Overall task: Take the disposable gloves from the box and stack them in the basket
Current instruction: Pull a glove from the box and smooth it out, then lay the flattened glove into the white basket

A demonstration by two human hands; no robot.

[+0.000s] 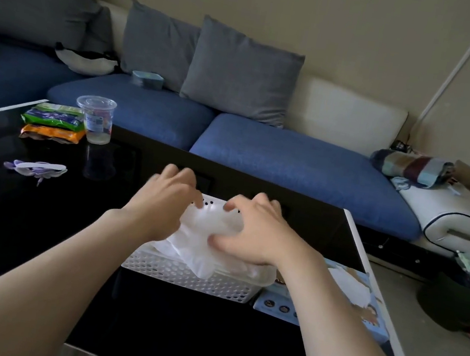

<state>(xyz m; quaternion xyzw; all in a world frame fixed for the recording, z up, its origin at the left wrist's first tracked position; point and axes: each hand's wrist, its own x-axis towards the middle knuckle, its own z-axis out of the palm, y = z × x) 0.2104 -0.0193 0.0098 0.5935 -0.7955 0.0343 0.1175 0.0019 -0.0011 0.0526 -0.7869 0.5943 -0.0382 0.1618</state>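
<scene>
Both hands hover low over the white perforated basket (188, 277), which sits on the black table (37, 224) straight ahead at 12 o'clock. The left hand (162, 203) and right hand (250, 229) are close together, fingers arched and spread, tips down on the crumpled clear gloves (201, 252) heaped inside. One glove spills over the near rim. Whether the fingers pinch the film or only press it flat I cannot tell; the left hand is blurred.

The next glove has to come from the pale blue box (361, 303), which lies at about 4 o'clock from the basket, just beside its near right corner. Its long axis runs along the table's right edge, roughly 11 to 5 o'clock. The right hand is clearly the nearer one, so I judge a short sweep to 4 o'clock falls to it, while the left hand can steady the pile
</scene>
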